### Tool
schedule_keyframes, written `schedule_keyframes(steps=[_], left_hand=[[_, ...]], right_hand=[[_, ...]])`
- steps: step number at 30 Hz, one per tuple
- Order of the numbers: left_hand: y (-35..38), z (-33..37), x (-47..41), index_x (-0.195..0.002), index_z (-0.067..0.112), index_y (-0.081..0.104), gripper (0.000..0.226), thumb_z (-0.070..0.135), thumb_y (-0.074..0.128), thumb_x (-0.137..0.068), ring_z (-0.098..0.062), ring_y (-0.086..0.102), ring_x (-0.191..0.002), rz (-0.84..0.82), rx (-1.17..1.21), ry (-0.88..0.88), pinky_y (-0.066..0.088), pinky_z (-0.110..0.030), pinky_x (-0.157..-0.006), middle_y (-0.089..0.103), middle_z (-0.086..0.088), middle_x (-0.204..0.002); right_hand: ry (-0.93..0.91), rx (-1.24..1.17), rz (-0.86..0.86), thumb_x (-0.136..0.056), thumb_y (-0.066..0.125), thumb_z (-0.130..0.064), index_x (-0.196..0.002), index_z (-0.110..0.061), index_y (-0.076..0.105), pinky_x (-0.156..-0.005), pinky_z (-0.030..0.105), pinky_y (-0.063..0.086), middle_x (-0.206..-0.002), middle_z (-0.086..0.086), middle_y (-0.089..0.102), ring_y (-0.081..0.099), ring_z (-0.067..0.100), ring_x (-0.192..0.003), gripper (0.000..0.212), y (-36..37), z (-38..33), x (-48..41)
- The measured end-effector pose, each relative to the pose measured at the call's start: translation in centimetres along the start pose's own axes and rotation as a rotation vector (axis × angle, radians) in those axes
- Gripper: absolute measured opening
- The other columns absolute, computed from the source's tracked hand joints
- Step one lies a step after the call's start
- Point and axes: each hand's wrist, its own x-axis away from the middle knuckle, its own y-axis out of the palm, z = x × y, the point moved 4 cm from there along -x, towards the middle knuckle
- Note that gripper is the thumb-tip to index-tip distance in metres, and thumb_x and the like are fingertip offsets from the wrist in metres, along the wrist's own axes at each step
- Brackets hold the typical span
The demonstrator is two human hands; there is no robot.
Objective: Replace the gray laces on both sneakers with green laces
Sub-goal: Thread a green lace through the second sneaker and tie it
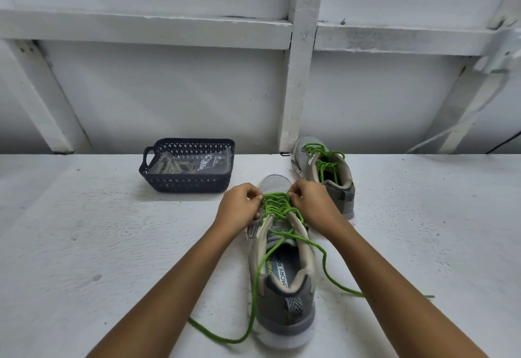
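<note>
Both hands on the green laces, near sneaker toe pointing away!
Left hand (239,206) and right hand (313,202) pinch the bright green cord lace (277,205) on the grey mesh sneaker (284,273), lying lengthwise on the white table (112,245); second green-laced grey sneaker (327,171) and dark perforated plastic basket (187,164) beyond.

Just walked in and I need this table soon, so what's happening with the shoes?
A person is lacing the near gray mesh sneaker with a bright green lace. The left hand and right hand both pinch it near the toe, and its loose ends trail over the white table. The far gray sneaker already carries a second green lace. A dark blue perforated plastic basket holds a clear bag.
</note>
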Motion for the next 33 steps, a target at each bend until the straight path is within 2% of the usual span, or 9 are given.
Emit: schedule_keyframes(steps=[3,4,6,14,20,25,27,30,33], left_hand=[[0.4,0.1,-0.5,-0.09,0.016,0.059,0.008,0.017,0.052,-0.094,-0.01,0.059,-0.077,-0.014,-0.181,0.01,0.039,-0.023,-0.067,0.068,-0.005,-0.097],[0.5,0.1,-0.7,-0.095,0.015,0.059,0.01,0.018,0.05,-0.095,-0.016,0.058,-0.09,-0.023,-0.215,0.013,0.037,-0.025,-0.071,0.066,-0.005,-0.104],[0.8,0.0,-0.9,-0.101,0.011,0.058,0.014,0.017,0.045,-0.096,-0.022,0.054,-0.101,-0.043,-0.258,0.017,0.034,-0.027,-0.074,0.061,-0.006,-0.112],[1.0,-0.2,-0.8,-0.107,0.009,0.055,0.02,0.02,0.041,-0.098,-0.024,0.053,-0.105,0.001,-0.241,-0.024,0.033,-0.029,-0.075,0.059,-0.007,-0.116],[0.9,0.1,-0.5,-0.104,0.009,0.058,0.018,0.019,0.045,-0.097,-0.024,0.055,-0.103,0.015,-0.159,-0.042,0.036,-0.028,-0.076,0.061,-0.007,-0.112],[-0.7,0.4,2.1,-0.095,0.017,0.056,0.008,0.02,0.048,-0.096,-0.022,0.057,-0.089,0.082,0.105,-0.042,0.04,-0.027,-0.074,0.061,-0.006,-0.1],[-1.4,0.8,4.2,-0.102,0.02,0.057,0.016,0.032,0.049,-0.096,-0.019,0.058,-0.097,0.08,0.149,-0.05,0.041,-0.026,-0.078,0.06,0.0,-0.102],[-1.3,1.3,7.1,-0.124,0.023,0.051,0.044,0.048,0.054,-0.088,-0.014,0.055,-0.11,-0.009,0.15,-0.08,0.043,-0.032,-0.095,0.055,0.005,-0.116],[-0.4,1.0,8.1,-0.135,0.022,0.043,0.055,0.042,0.061,-0.086,-0.018,0.05,-0.123,-0.096,0.131,-0.139,0.041,-0.039,-0.104,0.049,0.0,-0.136]], right_hand=[[0.023,0.043,-0.012,-0.096,0.047,-0.012,-0.101,-0.001,0.061,-0.08,0.033,0.042,-0.104,0.019,0.065,0.058,0.033,-0.101,0.018,0.4,-0.1,-0.4],[0.037,0.05,-0.015,-0.096,0.047,-0.013,-0.102,-0.002,0.06,-0.08,0.033,0.042,-0.104,0.02,0.065,0.058,0.034,-0.102,0.018,0.5,-0.1,-0.5],[0.046,0.056,-0.013,-0.097,0.046,-0.013,-0.103,-0.002,0.059,-0.079,0.033,0.041,-0.104,0.02,0.064,0.058,0.034,-0.101,0.018,0.6,-0.1,-0.5],[0.023,0.05,0.002,-0.099,0.043,-0.016,-0.108,-0.003,0.055,-0.072,0.035,0.042,-0.098,0.023,0.064,0.058,0.037,-0.094,0.02,0.4,-0.5,-0.3],[0.038,-0.073,0.044,-0.097,0.046,-0.013,-0.102,-0.004,0.058,-0.072,0.034,0.044,-0.092,0.02,0.066,0.061,0.034,-0.088,0.015,0.2,-0.3,0.2],[0.089,-0.309,0.101,-0.097,0.048,-0.026,-0.103,-0.012,0.062,-0.071,0.029,0.048,-0.085,0.001,0.066,0.061,0.017,-0.081,0.021,-1.6,-0.4,3.4],[0.108,-0.406,0.119,-0.096,0.048,-0.035,-0.102,-0.019,0.061,-0.069,0.024,0.046,-0.083,-0.008,0.063,0.06,0.009,-0.08,0.021,-2.3,-0.6,6.0],[0.158,-0.467,0.037,-0.089,0.053,-0.048,-0.114,-0.027,0.052,-0.069,0.016,0.043,-0.092,-0.012,0.059,0.055,-0.003,-0.084,0.032,-2.2,-0.8,9.1],[0.225,-0.455,-0.041,-0.088,0.059,-0.042,-0.129,-0.026,0.043,-0.069,0.018,0.043,-0.1,-0.008,0.056,0.056,0.001,-0.088,0.047,-1.4,-0.9,9.9]])
